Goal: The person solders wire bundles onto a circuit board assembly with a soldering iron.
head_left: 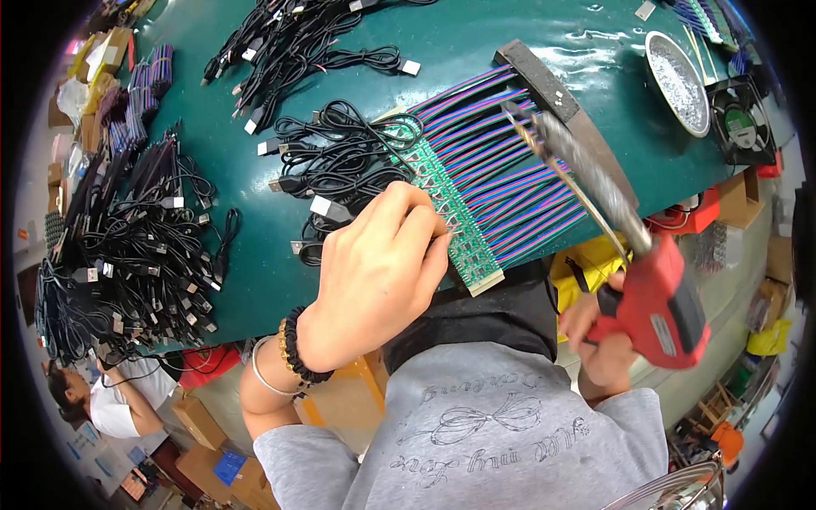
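My left hand (378,263) is closed in a pinch over the left edge of a green circuit board strip (459,225); its fingers hide whatever is between them. Black USB cables (340,157) lie bunched beside that edge, some running to the strip. From its other side, multicoloured ribbon wires (501,161) fan out toward a dark bar (565,106). My right hand (603,340) grips a red soldering gun (667,306) by its handle. Its long metal barrel and thin feed tube, blurred, point up and left above the wires, apart from the strip.
Heaps of black USB cables (153,246) cover the left of the green table (229,161), with more cables (314,51) at the back. Back right stand a metal bowl (677,83) and a black fan (741,123). Another person (119,399) sits at lower left.
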Tool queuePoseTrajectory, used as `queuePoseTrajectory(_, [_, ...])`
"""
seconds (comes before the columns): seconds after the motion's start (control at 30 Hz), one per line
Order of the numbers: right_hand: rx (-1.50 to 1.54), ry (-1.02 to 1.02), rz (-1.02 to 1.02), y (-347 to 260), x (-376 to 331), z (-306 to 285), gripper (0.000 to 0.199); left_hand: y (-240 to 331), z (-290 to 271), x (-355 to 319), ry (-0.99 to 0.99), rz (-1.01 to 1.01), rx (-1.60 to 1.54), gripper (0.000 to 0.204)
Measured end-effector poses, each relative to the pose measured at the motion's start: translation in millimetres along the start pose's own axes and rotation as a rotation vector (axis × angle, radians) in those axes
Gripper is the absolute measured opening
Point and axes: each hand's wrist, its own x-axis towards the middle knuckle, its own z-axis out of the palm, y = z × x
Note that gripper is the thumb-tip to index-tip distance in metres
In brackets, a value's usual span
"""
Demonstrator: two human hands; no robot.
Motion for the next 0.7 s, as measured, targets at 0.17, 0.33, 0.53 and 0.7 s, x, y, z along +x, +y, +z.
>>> queuePoseTrajectory(0.17, [0.133, -0.254, -0.051, 12.1, -42.6, -43.9, 0.086, 1.2, -2.2, 5.8, -0.047, 0.004, 0.057, 0.012])
queuePoseTrajectory(0.33, [0.277, -0.63, -0.109, 32.9, -39.1, -77.7, 0.023, 1.7, -1.1, 7.0, -0.068, -0.005, 0.069, 0.012])
queuePoseTrajectory(0.53, [0.215, -0.028, -0.039, 24.4, -69.8, -49.9, 0.035, 2.0, -0.7, 7.9, -0.068, -0.013, 0.06, 0.012])
queuePoseTrajectory(0.7, [-0.074, -0.112, -0.082, 22.5, -71.9, -59.4, 0.03, 0.3, -0.4, 5.6, -0.067, -0.01, 0.061, 0.012])
